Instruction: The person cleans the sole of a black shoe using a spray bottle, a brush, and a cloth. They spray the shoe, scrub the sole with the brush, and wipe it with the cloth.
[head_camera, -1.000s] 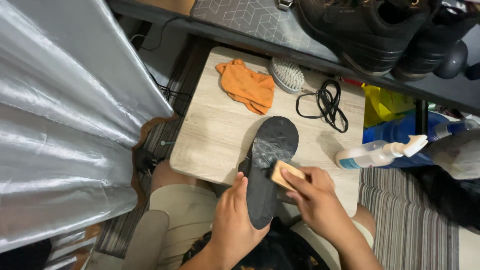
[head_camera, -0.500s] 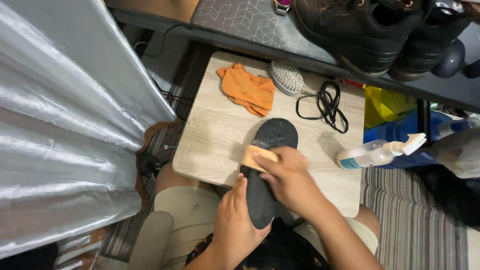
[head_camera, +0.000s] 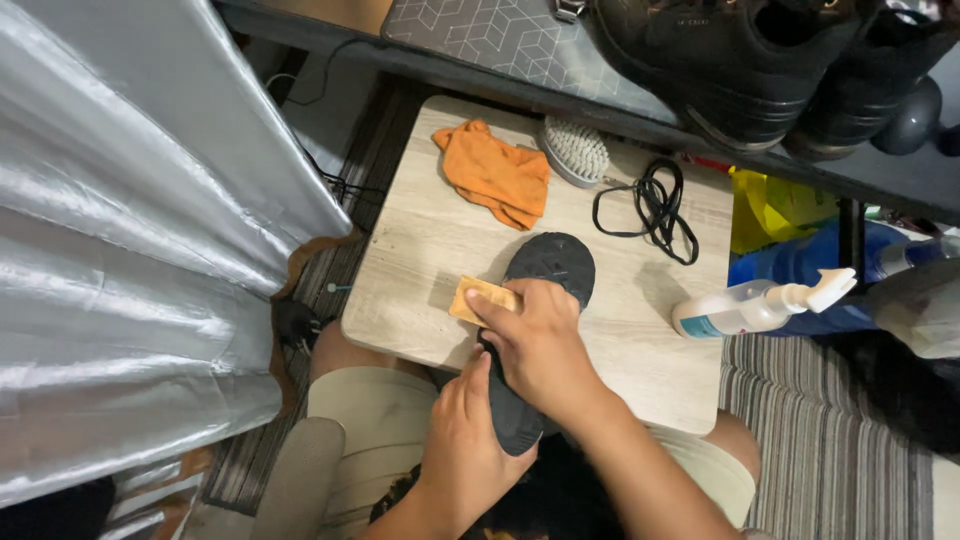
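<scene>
A dark shoe insole (head_camera: 548, 266) lies on the small wooden table (head_camera: 420, 250), its near end sticking out over the front edge. My left hand (head_camera: 470, 430) grips that near end from below. My right hand (head_camera: 535, 340) lies across the middle of the insole and holds a tan sponge (head_camera: 478, 298), which sits at the insole's left edge, partly on the table top.
An orange cloth (head_camera: 497, 172), a white brush (head_camera: 576, 150) and a black cord (head_camera: 650, 205) lie at the table's back. A spray bottle (head_camera: 750, 307) lies at the right edge. Black shoes (head_camera: 740, 55) stand on the shelf above. A silver curtain (head_camera: 130, 230) hangs left.
My right hand has slid the sponge leftward across the insole, from its right side to its left edge. The left hand has kept its grip on the near end.
</scene>
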